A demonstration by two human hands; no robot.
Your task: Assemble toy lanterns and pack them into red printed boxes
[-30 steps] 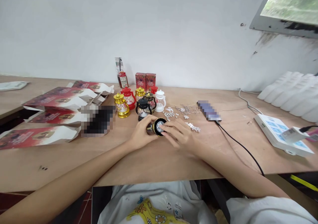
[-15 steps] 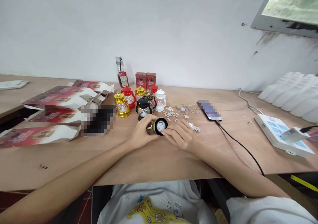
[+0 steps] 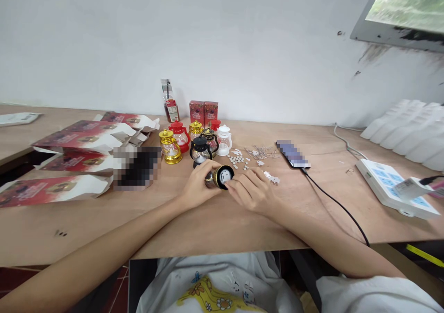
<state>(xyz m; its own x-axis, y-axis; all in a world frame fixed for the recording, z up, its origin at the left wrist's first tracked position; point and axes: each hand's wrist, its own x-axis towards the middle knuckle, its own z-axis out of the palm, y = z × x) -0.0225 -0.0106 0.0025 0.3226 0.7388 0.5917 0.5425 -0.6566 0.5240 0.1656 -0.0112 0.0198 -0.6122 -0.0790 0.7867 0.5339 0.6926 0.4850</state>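
My left hand (image 3: 196, 187) is closed around a small black-and-gold lantern (image 3: 211, 180), tipped on its side with its underside facing me. A white inner base (image 3: 225, 176) shows inside the dark round rim. At the lower right of that opening are the bunched fingertips of my right hand (image 3: 252, 190); whatever they pinch, if anything, is hidden. Just behind the lantern stand a black lantern (image 3: 200, 152), a gold lantern (image 3: 170, 147), a white lantern (image 3: 224, 141) and several others. Small round button cells (image 3: 237, 159) lie scattered beyond my right hand.
Flattened red-and-white cartons (image 3: 76, 161) and a blurred dark object (image 3: 137, 168) lie left. Thin metal pieces (image 3: 262, 153), white tabs (image 3: 271, 178) and a phone (image 3: 293, 154) with its cable are right. A power strip (image 3: 391, 188) sits farther right. Red boxes (image 3: 204, 112) and a bottle (image 3: 171, 109) stand behind.
My right hand has shifted very slightly at the lantern's underside, and a little more of the white base shows. My left hand keeps the lantern in nearly the same place.
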